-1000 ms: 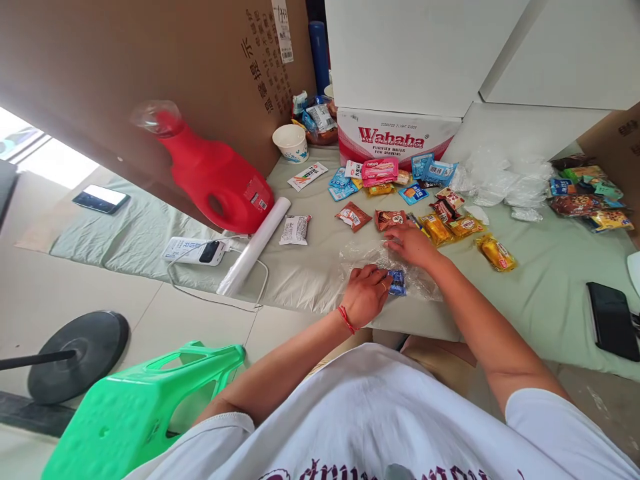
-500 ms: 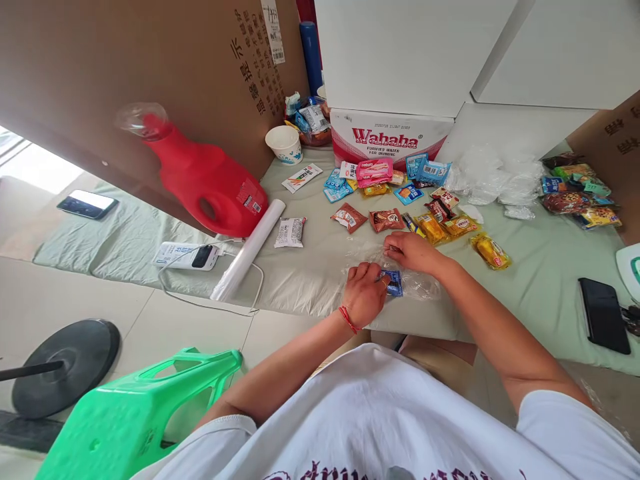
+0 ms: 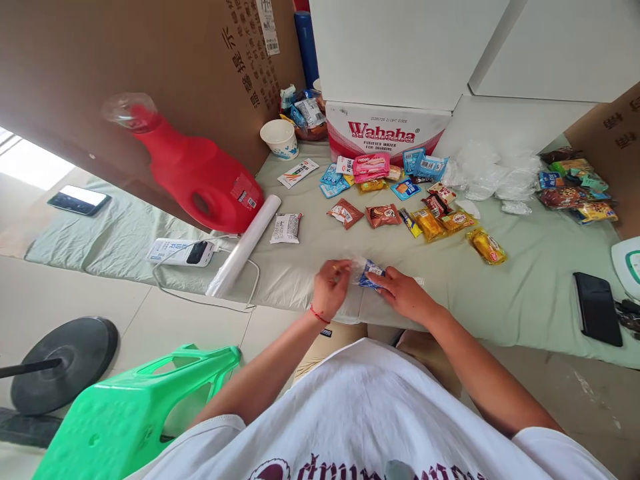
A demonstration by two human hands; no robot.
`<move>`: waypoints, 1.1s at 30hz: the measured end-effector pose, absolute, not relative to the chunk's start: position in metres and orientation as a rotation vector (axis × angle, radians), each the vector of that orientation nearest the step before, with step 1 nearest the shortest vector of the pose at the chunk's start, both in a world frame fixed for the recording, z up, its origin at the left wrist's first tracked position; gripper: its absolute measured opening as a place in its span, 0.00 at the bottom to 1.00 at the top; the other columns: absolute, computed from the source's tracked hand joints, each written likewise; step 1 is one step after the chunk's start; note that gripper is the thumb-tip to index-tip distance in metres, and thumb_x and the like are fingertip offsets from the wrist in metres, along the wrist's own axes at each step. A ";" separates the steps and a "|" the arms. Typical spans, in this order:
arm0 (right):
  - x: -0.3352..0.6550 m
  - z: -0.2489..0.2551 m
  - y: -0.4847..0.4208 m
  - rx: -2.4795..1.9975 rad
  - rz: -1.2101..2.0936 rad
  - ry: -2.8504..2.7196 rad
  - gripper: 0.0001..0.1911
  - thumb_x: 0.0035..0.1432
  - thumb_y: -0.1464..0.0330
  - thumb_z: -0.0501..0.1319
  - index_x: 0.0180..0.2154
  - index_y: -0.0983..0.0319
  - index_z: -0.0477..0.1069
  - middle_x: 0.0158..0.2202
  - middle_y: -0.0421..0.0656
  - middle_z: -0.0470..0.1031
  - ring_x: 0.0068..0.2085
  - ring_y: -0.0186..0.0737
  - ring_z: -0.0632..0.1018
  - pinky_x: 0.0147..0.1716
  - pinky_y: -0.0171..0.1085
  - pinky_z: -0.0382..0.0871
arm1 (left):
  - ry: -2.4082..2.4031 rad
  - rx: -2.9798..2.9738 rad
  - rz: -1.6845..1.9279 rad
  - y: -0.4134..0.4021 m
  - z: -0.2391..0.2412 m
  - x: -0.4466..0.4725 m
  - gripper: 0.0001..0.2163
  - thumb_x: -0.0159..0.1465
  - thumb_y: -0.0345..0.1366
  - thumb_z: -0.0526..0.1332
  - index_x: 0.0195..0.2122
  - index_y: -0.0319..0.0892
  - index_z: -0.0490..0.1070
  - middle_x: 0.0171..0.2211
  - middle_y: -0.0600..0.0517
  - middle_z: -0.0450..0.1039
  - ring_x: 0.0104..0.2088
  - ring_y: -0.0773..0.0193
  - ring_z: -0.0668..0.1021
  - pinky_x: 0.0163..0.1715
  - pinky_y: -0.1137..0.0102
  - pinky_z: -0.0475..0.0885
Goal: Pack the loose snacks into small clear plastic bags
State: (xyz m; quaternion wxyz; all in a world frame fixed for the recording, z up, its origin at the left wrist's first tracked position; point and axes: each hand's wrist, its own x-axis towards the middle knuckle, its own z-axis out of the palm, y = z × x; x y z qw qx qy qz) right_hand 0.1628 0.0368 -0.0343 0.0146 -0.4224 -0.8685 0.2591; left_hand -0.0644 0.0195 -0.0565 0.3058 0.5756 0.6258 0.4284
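Observation:
A small blue snack packet (image 3: 371, 273) lies near the front edge of the cloth-covered surface, partly wrapped in clear plastic film (image 3: 356, 268). My left hand (image 3: 332, 283) pinches the film at the packet's left side, fingers closed. At the other side, my right hand (image 3: 406, 293) has its thumb and fingers closed on the packet's right end. A bit of film (image 3: 419, 283) pokes out beyond the right fingers. Behind the hands lie two brown packets, one (image 3: 345, 214) to the left of the other (image 3: 383, 215).
A clear film roll (image 3: 245, 247) and a red jug (image 3: 200, 177) stand left. Yellow-wrapped cakes (image 3: 487, 247), crumpled plastic (image 3: 480, 170) and a phone (image 3: 597, 309) are right. A Wahaha box (image 3: 387, 133) closes off the back. A green stool (image 3: 135, 407) stands on the floor.
My left hand has moved left off the packet and now grips the film. My right hand has come down and closed on the packet. The spread film is now gathered around it.

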 end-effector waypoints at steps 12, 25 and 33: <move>0.153 -0.025 0.035 -1.414 0.716 -2.786 0.31 0.68 0.74 0.55 0.69 0.48 0.65 0.47 0.47 0.69 0.39 0.41 0.75 0.39 0.37 0.67 | 1.951 1.309 0.645 0.046 -0.038 -0.062 0.17 0.55 0.52 0.70 0.27 0.43 0.74 0.60 0.38 0.70 0.67 0.37 0.63 0.62 0.46 0.62; 0.151 -0.034 0.031 -1.350 0.762 -2.667 0.29 0.66 0.76 0.54 0.65 0.53 0.70 0.47 0.49 0.70 0.38 0.43 0.75 0.40 0.40 0.71 | 1.341 1.097 0.897 0.032 -0.015 -0.040 0.09 0.60 0.41 0.64 0.33 0.42 0.79 0.32 0.51 0.78 0.33 0.63 0.78 0.34 0.69 0.74; 0.189 -0.019 0.022 -0.961 1.236 -2.357 0.29 0.68 0.64 0.60 0.68 0.53 0.63 0.62 0.49 0.71 0.61 0.49 0.73 0.60 0.48 0.69 | 1.431 1.563 0.851 0.037 -0.035 -0.025 0.15 0.70 0.37 0.56 0.34 0.46 0.83 0.41 0.48 0.77 0.47 0.57 0.78 0.54 0.58 0.74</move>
